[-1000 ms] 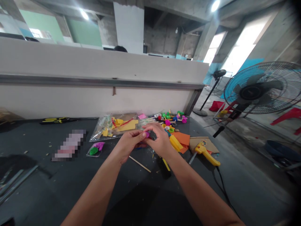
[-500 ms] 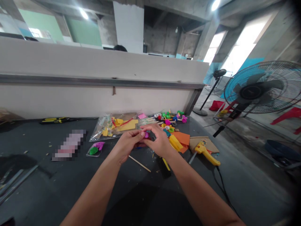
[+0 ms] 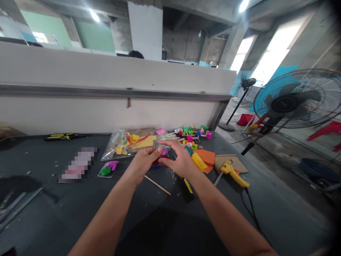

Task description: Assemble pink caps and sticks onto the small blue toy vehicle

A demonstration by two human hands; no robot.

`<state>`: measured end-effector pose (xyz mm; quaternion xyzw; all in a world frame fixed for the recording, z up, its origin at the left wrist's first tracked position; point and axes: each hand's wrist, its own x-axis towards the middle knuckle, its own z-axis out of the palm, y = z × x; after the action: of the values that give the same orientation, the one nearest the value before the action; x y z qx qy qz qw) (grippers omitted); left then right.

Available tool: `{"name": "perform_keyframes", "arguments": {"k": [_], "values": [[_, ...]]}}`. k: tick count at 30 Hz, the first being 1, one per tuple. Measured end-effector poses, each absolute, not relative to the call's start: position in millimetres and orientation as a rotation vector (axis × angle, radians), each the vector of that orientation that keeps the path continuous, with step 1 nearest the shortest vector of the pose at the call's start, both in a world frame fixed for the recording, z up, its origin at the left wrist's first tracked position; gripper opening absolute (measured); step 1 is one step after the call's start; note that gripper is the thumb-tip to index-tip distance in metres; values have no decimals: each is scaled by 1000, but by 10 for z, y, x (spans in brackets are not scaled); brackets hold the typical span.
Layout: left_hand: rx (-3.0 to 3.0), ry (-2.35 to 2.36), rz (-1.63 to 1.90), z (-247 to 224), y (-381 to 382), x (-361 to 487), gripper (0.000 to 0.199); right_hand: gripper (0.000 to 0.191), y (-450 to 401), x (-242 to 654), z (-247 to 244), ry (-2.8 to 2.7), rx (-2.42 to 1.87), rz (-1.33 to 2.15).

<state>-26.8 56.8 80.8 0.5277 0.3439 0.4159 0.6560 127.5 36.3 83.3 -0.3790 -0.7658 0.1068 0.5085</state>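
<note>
Rear centre of flat dark grey table: large clear plastic bag, yellow flat sheets in it. Before it, to the left: small clear plastic bag. Small rounded purple piece: between the hands. Right: yellow plastic glue gun, partly on flat brown cardboard.

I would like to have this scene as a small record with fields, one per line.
left hand: pinches purple piece
right hand: beside purple piece, fingers curved, contact unclear
thin stick: lies on dark table
right side: yellow glue gun, partly over brown cardboard
left side: small clear bag, green and purple contents
behind hands: larger clear bag, yellow pieces inside
</note>
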Motion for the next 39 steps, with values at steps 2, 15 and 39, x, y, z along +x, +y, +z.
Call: {"name": "perform_keyframes", "arguments": {"k": [2, 15, 39], "values": [[1197, 774, 925, 811, 572, -278, 32, 30, 375, 1278, 827, -1867, -874, 255], [1122, 690, 834, 835, 553, -308, 29, 27, 403, 1295, 803, -1886, -825, 348], [1095, 751, 875, 798, 581, -286, 31, 29, 412, 1291, 780, -1864, -948, 322]]}}
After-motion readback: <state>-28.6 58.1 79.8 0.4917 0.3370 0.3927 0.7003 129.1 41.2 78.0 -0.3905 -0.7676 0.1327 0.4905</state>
